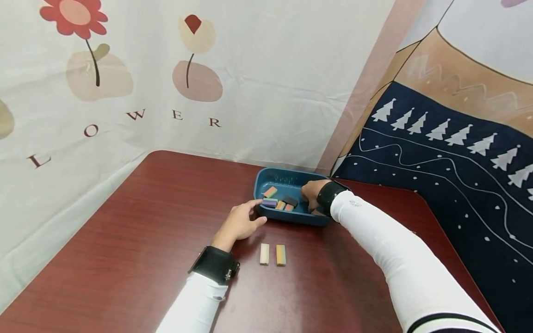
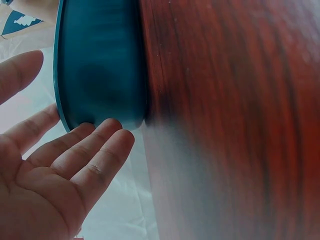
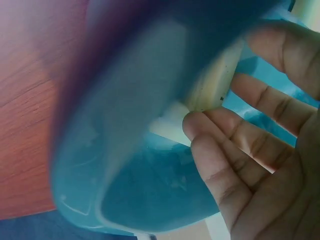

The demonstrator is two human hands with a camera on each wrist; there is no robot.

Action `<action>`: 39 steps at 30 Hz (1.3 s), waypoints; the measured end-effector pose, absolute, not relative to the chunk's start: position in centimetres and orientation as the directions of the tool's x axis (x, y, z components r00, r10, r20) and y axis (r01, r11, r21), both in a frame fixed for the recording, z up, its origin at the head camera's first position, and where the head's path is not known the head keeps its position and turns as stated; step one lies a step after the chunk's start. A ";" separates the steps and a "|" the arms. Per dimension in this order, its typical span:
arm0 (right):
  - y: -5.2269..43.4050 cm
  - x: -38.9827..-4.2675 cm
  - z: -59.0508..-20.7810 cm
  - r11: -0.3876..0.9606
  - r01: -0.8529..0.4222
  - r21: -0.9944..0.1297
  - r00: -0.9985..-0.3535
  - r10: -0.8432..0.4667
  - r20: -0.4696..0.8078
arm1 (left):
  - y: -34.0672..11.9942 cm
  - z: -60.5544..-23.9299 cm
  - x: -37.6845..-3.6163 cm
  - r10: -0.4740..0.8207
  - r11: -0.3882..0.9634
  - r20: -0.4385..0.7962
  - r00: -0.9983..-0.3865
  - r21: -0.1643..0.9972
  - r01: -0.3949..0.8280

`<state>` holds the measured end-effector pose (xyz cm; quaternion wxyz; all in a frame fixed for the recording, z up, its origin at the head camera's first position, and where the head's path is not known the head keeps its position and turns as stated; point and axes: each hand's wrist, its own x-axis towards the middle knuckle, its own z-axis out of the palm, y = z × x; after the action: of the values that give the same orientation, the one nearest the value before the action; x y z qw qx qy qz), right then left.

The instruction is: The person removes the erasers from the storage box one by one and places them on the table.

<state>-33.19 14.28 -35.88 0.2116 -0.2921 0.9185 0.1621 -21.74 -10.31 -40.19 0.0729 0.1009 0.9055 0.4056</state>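
Observation:
A blue plastic bin (image 1: 291,216) stands near the far edge of the table. Several small oblong blocks lie in it, among them a purple block (image 1: 269,202), a black block (image 1: 290,201) and an orange-and-green block (image 1: 270,192). With loosely extended fingers, my left hand (image 1: 240,223) touches the bin's left end. My right hand (image 1: 313,192) reaches down inside the bin's right part. In the right wrist view its fingertips are at a pale yellow block (image 3: 215,82), and the bin wall hides part of that block. No firm grip shows there.
A cream block (image 1: 264,254) and a yellow-and-green block (image 1: 281,255) lie side by side on the dark red table (image 1: 137,259), in front of the bin. A white printed curtain (image 1: 270,83) hangs behind the table, and a navy patterned cloth (image 1: 449,185) hangs to the right.

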 end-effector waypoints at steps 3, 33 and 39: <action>14.1 -33.0 -35.8 0.764 -0.620 0.181 -0.734 -0.482 -0.479 | -10.4 -40.1 -21.7 0.239 0.653 -0.051 -0.970 0.747 0.122; 14.3 -32.9 -36.5 0.723 -0.674 0.153 -0.718 -0.592 -0.366 | -10.2 -40.1 -21.1 0.244 0.640 -0.041 -0.969 0.757 0.129; 14.1 -32.3 -35.3 0.675 -0.727 0.124 -0.676 -0.673 -0.300 | -10.2 -39.9 -21.2 0.244 0.642 -0.028 -0.969 0.754 0.140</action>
<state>-32.29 14.13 -35.28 0.1156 -0.3855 0.9079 0.1171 -21.16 -10.21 -39.91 0.0637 0.1062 0.9039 0.4095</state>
